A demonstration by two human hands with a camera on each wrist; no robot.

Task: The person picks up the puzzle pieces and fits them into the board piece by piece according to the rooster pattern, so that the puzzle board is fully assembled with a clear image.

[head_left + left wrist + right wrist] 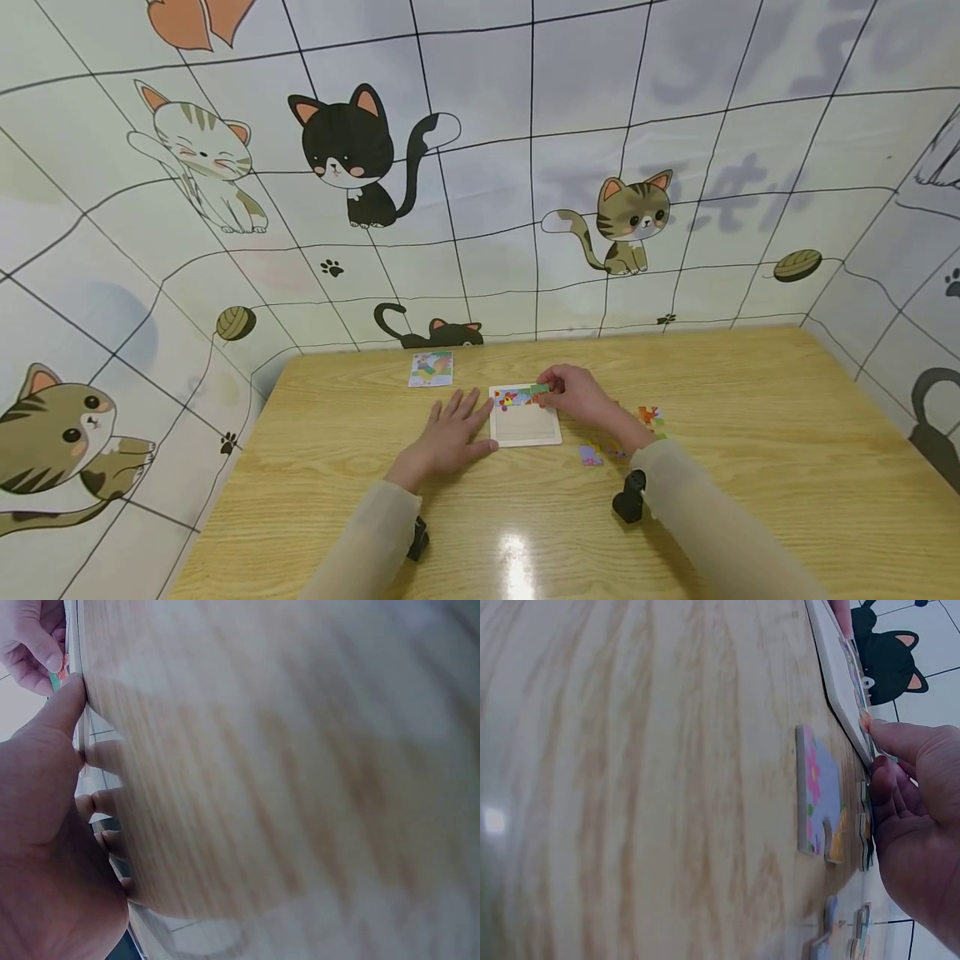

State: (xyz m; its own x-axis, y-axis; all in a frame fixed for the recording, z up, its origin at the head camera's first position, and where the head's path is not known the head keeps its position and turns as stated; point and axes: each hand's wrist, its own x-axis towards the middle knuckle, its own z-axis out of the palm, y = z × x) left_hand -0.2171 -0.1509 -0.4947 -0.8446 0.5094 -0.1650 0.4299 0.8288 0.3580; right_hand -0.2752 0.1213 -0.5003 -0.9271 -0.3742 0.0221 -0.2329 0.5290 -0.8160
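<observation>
A pale wooden puzzle frame lies flat on the table, with joined picture pieces along its far edge. At its top right corner my right hand pinches a green and orange puzzle piece between thumb and fingers. In the right wrist view the thumb and fingertips meet at the frame's edge, and the piece is mostly hidden there. My left hand lies on the table with fingers spread, thumb and index finger touching the frame's left side.
Loose puzzle pieces, among them a purple one and an orange one, lie right of the frame, partly behind my right forearm. A square picture card rests at the back left. Cat-patterned walls enclose the wooden table.
</observation>
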